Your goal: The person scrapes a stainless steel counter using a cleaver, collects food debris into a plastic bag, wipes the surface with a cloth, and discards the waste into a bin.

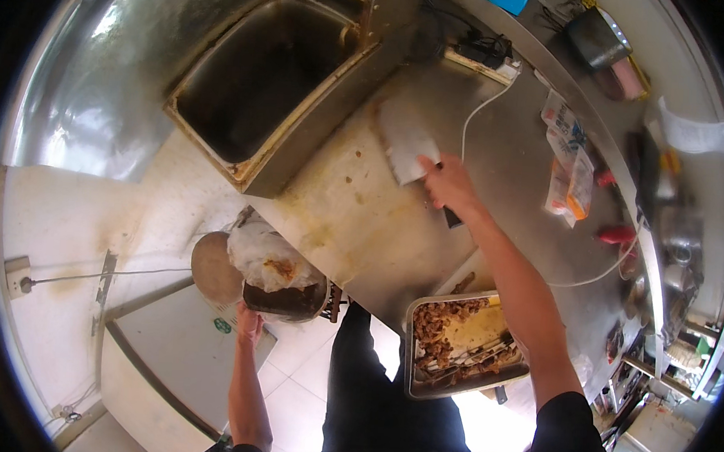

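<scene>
My right hand [453, 185] is closed around the dark handle of a cleaver [408, 141]. Its broad blade, slightly blurred, is over the stained steel worktop [333, 187] and points away from me. Lower left, past the worktop's edge, my left hand [249, 322] grips the near end of a metal pan [287, 302]. A clear plastic bag [268, 255] with a brown stain covers much of that pan, hiding part of its inside. Under my right forearm, at the near edge, sits a metal tray [412, 385] with brown meat pieces [440, 322] and several skewers.
A deep rectangular metal basin [265, 80] with a dark inside stands at the back left. A power strip [481, 63] with a white cable lies behind the cleaver. Printed packets [565, 157] rest on the right. A white chest [184, 339] and a round board [217, 267] are at left.
</scene>
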The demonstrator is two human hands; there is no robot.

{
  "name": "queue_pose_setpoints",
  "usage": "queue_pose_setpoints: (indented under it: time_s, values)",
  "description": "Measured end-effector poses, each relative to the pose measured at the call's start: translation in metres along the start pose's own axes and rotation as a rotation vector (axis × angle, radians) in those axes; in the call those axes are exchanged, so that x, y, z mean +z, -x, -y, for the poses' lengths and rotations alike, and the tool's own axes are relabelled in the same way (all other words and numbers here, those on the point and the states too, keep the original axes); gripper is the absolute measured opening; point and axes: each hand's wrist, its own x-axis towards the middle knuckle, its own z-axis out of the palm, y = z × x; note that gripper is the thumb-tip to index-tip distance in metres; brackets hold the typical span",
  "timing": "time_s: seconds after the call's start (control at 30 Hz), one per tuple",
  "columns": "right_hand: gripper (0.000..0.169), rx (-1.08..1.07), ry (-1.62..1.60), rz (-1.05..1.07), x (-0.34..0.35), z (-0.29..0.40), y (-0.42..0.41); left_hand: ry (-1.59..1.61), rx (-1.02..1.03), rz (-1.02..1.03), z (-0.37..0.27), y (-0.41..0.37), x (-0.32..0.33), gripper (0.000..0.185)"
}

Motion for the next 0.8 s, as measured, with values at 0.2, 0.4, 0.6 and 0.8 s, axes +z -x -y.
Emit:
queue_pose_setpoints:
  time_s: [0.2, 0.4, 0.6, 0.8]
  values:
    - [0.049, 0.018, -0.007, -0.164, -0.015, 0.001, -0.067, -0.072, 0.008, -0.106, 0.010, -0.012, -0.005, 0.032]
    - [0.065, 0.016, 0.069, -0.089, -0.006, 0.005, -0.053, -0.036, 0.005, -0.092, 0.023, -0.016, -0.014, 0.031]
    - [0.039, -0.005, 0.096, -0.054, 0.005, 0.009, -0.032, -0.045, 0.012, -0.048, 0.005, -0.016, 0.006, 0.025]
    - [0.036, 0.005, 0.089, 0.007, 0.023, 0.006, -0.016, -0.040, 0.014, -0.098, 0.002, -0.011, 0.007, 0.026]
